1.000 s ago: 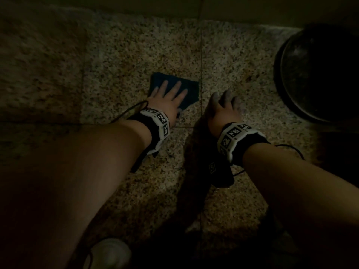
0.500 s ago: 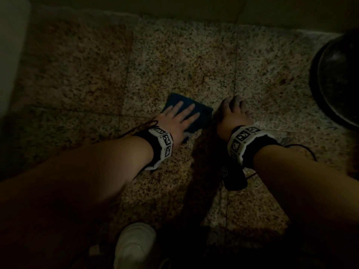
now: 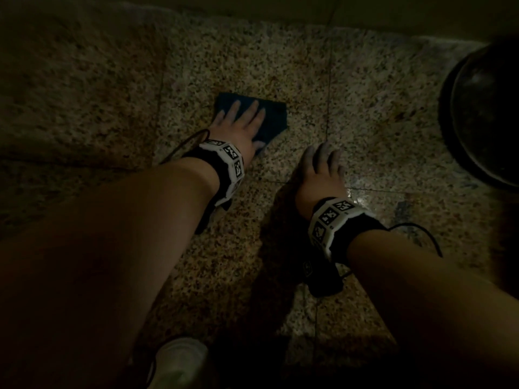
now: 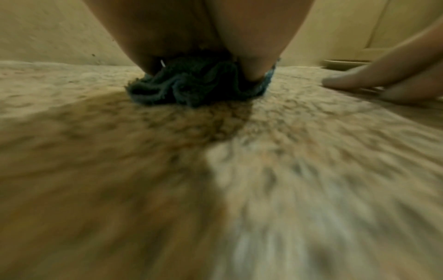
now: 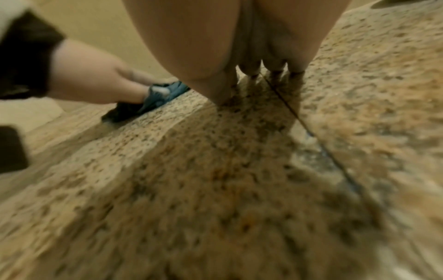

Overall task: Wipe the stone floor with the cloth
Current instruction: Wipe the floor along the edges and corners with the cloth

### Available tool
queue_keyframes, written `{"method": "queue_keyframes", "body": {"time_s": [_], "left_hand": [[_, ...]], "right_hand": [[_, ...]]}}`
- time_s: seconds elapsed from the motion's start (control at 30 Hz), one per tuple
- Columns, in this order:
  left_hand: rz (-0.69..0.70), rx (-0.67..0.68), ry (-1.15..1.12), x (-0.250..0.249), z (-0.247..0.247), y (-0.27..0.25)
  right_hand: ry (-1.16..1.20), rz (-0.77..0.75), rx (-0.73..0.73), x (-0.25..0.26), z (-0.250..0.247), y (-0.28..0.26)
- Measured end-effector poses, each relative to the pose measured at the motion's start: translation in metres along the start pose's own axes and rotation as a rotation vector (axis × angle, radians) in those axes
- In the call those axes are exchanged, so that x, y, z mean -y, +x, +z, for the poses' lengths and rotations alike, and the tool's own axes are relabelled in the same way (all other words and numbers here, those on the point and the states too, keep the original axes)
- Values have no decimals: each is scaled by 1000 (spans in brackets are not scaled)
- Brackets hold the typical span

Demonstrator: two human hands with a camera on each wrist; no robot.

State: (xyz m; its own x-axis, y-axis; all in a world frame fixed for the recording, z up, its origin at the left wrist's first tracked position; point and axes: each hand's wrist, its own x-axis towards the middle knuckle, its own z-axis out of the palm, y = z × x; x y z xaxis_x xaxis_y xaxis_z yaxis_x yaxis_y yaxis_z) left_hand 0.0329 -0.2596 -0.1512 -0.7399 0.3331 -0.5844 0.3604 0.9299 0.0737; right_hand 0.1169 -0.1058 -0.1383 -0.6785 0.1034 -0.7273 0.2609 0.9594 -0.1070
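A dark blue cloth [image 3: 272, 116] lies flat on the speckled granite floor [image 3: 373, 102]. My left hand [image 3: 241, 122] presses on it with straight, spread fingers. From the left wrist view the cloth [image 4: 191, 85] bunches under the palm. My right hand [image 3: 320, 169] rests on bare stone to the right of the cloth and nearer to me, fingers straight, holding nothing. The right wrist view shows my right fingertips [image 5: 251, 70] on the floor beside a tile joint, and the left hand [image 5: 95, 79] on the cloth [image 5: 158, 94].
A large dark round basin [image 3: 488, 116] stands at the right edge. A wall base [image 3: 252, 7] runs along the far side. A white shoe [image 3: 179, 363] is at the bottom. Tile joints [image 3: 327, 108] cross the floor.
My left hand has slid the cloth away from me and left, further from the right hand. The right hand stays planted on the stone. The head view has shifted.
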Motion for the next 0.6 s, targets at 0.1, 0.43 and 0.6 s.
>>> {"method": "queue_keyframes", "body": {"time_s": [0.1, 0.43, 0.6], "left_hand": [[-65, -23, -6, -8, 1, 7], [-51, 57, 58, 2, 18, -31], [-37, 91, 71, 23, 39, -61]], "right_hand": [[6, 0, 6, -1, 0, -2], [-89, -1, 21, 7, -18, -3], [-122, -94, -15, 25, -23, -2]]}}
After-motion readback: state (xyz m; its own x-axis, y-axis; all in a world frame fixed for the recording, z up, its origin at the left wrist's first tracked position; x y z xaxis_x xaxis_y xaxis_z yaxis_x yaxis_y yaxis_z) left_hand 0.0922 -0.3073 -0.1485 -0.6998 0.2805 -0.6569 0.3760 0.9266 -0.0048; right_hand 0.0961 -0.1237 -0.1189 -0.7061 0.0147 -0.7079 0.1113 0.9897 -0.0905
